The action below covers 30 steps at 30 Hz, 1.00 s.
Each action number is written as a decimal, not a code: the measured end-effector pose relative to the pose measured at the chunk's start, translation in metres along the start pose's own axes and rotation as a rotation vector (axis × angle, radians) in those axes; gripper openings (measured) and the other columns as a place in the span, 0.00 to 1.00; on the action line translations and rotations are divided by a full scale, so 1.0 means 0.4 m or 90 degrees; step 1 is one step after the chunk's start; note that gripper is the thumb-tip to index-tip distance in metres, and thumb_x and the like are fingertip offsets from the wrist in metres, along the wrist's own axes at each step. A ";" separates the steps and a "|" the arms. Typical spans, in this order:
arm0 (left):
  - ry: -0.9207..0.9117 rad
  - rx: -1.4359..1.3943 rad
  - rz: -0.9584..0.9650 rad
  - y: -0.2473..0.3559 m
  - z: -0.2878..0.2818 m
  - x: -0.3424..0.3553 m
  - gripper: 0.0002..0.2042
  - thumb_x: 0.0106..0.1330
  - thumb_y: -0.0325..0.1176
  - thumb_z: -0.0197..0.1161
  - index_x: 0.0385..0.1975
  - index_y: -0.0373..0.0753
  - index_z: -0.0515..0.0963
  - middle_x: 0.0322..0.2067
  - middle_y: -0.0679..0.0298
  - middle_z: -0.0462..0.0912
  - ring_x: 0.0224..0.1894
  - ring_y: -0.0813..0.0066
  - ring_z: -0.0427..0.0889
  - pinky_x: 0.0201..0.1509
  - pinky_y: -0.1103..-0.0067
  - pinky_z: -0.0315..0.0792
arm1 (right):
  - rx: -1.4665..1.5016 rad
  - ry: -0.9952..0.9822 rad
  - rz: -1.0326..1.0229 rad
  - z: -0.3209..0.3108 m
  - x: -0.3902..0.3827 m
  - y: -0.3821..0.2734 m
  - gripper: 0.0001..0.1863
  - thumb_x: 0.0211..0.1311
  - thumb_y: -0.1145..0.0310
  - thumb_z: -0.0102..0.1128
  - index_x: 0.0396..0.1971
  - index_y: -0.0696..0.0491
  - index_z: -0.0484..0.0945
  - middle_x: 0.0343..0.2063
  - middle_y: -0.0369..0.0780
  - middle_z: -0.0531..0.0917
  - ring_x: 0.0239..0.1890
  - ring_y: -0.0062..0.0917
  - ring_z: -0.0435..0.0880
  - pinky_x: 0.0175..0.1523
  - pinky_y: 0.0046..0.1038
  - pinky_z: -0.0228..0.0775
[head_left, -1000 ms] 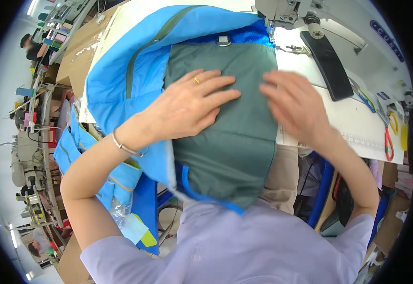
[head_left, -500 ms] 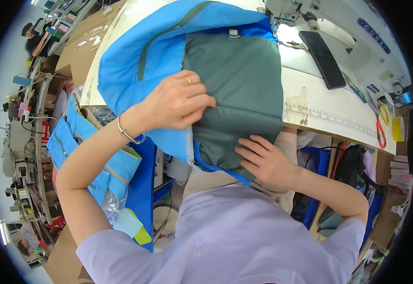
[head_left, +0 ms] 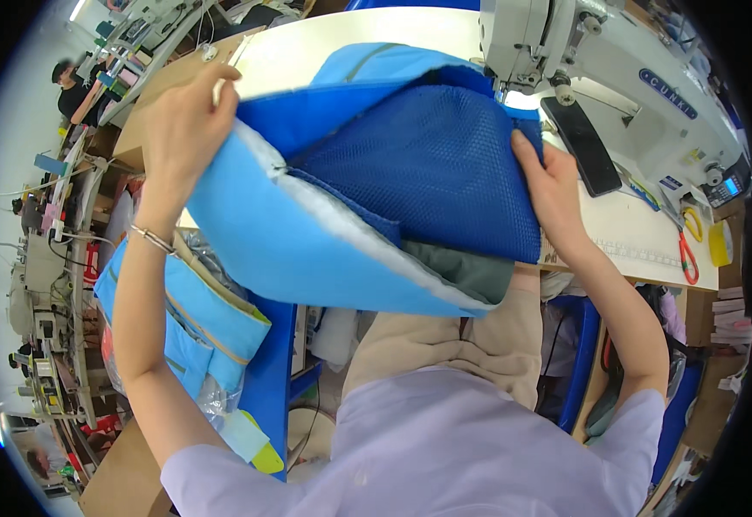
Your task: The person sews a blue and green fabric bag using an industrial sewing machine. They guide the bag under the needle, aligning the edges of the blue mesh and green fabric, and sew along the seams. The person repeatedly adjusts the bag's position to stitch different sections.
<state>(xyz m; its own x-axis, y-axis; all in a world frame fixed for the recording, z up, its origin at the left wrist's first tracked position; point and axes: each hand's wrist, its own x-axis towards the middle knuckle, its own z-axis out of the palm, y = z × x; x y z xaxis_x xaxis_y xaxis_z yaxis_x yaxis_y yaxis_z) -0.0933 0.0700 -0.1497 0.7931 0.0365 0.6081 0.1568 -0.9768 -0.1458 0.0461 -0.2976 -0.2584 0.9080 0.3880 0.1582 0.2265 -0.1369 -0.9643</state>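
Note:
A partly sewn, padded light-blue fabric piece [head_left: 307, 250] lies across the table's front edge and over my lap. White padding shows along its raw edge, and royal-blue lining faces up behind it. Dark-blue mesh [head_left: 445, 164] covers its right part, with dark green fabric [head_left: 466, 271] peeking out below. My left hand [head_left: 191, 129] is closed on its upper left edge, holding it raised. At the mesh's right edge, my right hand [head_left: 557, 189] pinches the cloth, thumb on top. The far right corner reaches the sewing machine [head_left: 518, 52], close to its needle area.
A black phone [head_left: 581, 146] lies right of the machine head, with red-handled scissors [head_left: 689, 258], a yellow tape roll [head_left: 720, 244] and a ruler [head_left: 634, 252] nearby. More light-blue pieces [head_left: 212, 319] hang at the lower left. Another person [head_left: 74, 90] is far left.
The left side of the piece has been lifted and folded over toward me, covering most of the green fabric and exposing blue mesh. My left hand moved left and up; my right moved up and right.

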 end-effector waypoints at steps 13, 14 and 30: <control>-0.444 -0.710 -0.068 0.440 0.261 0.117 0.15 0.72 0.40 0.67 0.44 0.31 0.86 0.30 0.64 0.87 0.32 0.81 0.80 0.39 0.81 0.73 | 0.160 -0.150 0.135 -0.007 0.011 0.060 0.19 0.78 0.58 0.60 0.39 0.61 0.86 0.29 0.32 0.87 0.31 0.11 0.81 0.35 0.21 0.73; -0.503 -0.733 -0.107 0.430 0.266 0.122 0.15 0.72 0.39 0.68 0.43 0.31 0.86 0.29 0.68 0.86 0.31 0.86 0.77 0.38 0.84 0.71 | 0.184 -0.189 0.143 -0.021 0.016 0.063 0.19 0.78 0.58 0.61 0.39 0.61 0.86 0.29 0.32 0.87 0.31 0.11 0.81 0.35 0.21 0.74; -0.458 -0.823 0.075 0.422 0.244 0.214 0.07 0.68 0.28 0.70 0.40 0.31 0.88 0.37 0.64 0.88 0.41 0.79 0.83 0.47 0.79 0.75 | 0.273 -0.376 0.152 -0.096 0.099 0.063 0.13 0.71 0.73 0.68 0.52 0.63 0.84 0.38 0.36 0.88 0.41 0.13 0.84 0.48 0.20 0.78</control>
<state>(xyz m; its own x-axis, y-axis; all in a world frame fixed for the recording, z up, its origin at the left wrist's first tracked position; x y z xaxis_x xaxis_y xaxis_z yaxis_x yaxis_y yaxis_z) 0.0584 -0.0712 -0.1983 0.9381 -0.3373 0.0783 -0.2408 -0.4731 0.8475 0.1014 -0.3208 -0.2684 0.5488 0.8314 -0.0875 -0.2181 0.0413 -0.9751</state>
